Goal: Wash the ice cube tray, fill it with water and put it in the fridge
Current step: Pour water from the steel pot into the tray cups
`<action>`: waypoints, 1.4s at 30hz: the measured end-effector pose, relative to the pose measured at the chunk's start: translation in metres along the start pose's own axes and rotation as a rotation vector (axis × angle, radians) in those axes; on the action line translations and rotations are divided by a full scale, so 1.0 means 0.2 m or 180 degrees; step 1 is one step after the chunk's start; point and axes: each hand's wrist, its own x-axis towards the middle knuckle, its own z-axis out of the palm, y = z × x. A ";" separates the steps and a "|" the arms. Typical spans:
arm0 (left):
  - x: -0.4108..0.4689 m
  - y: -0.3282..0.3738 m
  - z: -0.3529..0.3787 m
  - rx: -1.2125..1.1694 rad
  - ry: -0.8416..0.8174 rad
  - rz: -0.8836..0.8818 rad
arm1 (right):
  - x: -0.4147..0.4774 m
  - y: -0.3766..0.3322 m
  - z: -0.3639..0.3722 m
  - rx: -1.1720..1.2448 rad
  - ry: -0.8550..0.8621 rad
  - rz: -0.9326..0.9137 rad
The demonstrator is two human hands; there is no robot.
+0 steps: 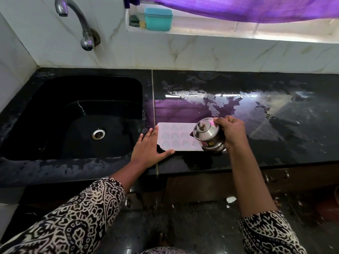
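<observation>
ice cube tray [174, 138] lies flat on the wet black worktop [256, 143]. left hand [148, 149] lies flat against its left end, fingers straight, thumb along the near edge. right hand [233, 132] is curled round a small lidded steel pot [208, 136], tilted over the tray's right end (whether water runs out is unclear). just left of the left hand is the black sink [55, 107].

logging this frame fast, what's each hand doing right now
Left hand: open, flat against the ice cube tray.
Right hand: grips the steel pot.
</observation>
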 end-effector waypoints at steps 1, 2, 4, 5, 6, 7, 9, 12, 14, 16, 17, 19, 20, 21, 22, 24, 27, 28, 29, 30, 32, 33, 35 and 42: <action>0.00 0.00 0.00 -0.0004 -0.0002 -0.0002 | 0.00 0.00 0.00 -0.0079 0.0019 -0.0026; 0.00 0.00 0.00 -0.0009 -0.0003 -0.0001 | -0.01 0.00 0.00 -0.0157 0.0036 -0.0042; 0.00 0.00 0.00 -0.0022 0.0001 0.0005 | -0.01 -0.01 0.00 -0.0276 0.0077 -0.0080; 0.00 0.00 0.00 -0.0026 0.0006 0.0004 | -0.01 -0.01 0.00 -0.0326 0.0097 -0.0102; 0.00 0.00 0.00 -0.0026 0.0008 0.0001 | -0.01 -0.02 0.01 -0.0388 0.0104 -0.0122; 0.00 0.01 0.00 -0.0022 0.0006 -0.0003 | -0.02 -0.02 0.01 -0.0459 0.0107 -0.0141; 0.00 0.01 -0.01 -0.0019 -0.0005 -0.0005 | -0.02 -0.02 0.01 -0.0579 0.0112 -0.0183; 0.00 0.01 -0.01 -0.0036 -0.0004 -0.0005 | -0.02 -0.03 0.02 -0.0695 0.0126 -0.0198; 0.00 0.01 -0.01 -0.0039 -0.0013 -0.0005 | -0.02 -0.03 0.02 -0.0762 0.0132 -0.0209; 0.00 0.01 -0.01 -0.0037 -0.0019 -0.0009 | -0.02 -0.03 0.02 -0.0806 0.0128 -0.0220; 0.00 0.01 -0.01 -0.0036 -0.0020 -0.0011 | -0.02 -0.03 0.02 -0.0814 0.0126 -0.0220; -0.01 0.01 -0.02 -0.0034 -0.0020 -0.0010 | -0.02 -0.02 0.02 -0.0826 0.0123 -0.0220; 0.00 0.01 -0.02 -0.0032 -0.0023 -0.0010 | -0.02 -0.02 0.02 -0.0833 0.0120 -0.0220; 0.00 0.01 -0.02 -0.0031 -0.0030 -0.0012 | -0.02 -0.02 0.02 -0.0841 0.0113 -0.0215; -0.01 0.01 -0.02 -0.0031 -0.0040 -0.0015 | -0.02 -0.02 0.01 -0.0852 0.0110 -0.0211; -0.01 0.01 -0.01 -0.0033 -0.0045 -0.0018 | -0.02 -0.02 0.01 -0.0883 0.0117 -0.0213; -0.01 0.01 -0.01 -0.0034 -0.0032 -0.0015 | -0.02 -0.02 0.02 -0.0901 0.0129 -0.0214; 0.00 0.01 -0.01 -0.0032 -0.0034 -0.0015 | -0.02 -0.02 0.02 -0.0903 0.0128 -0.0217; 0.00 0.01 -0.01 -0.0028 -0.0036 -0.0013 | -0.02 -0.02 0.02 -0.0906 0.0127 -0.0216; 0.00 0.01 -0.01 -0.0024 -0.0040 -0.0012 | -0.02 -0.02 0.02 -0.0906 0.0126 -0.0212; 0.00 0.01 -0.01 -0.0017 -0.0047 -0.0018 | -0.02 -0.02 0.01 -0.0890 0.0135 -0.0223; 0.00 0.01 -0.01 -0.0011 -0.0045 -0.0019 | -0.02 -0.02 0.01 -0.0871 0.0141 -0.0236; 0.00 0.01 -0.01 0.0002 -0.0023 -0.0009 | -0.01 -0.02 0.01 -0.0839 0.0135 -0.0242; 0.00 0.00 -0.01 -0.0031 0.0006 0.0001 | -0.01 -0.02 0.00 -0.0834 0.0127 -0.0286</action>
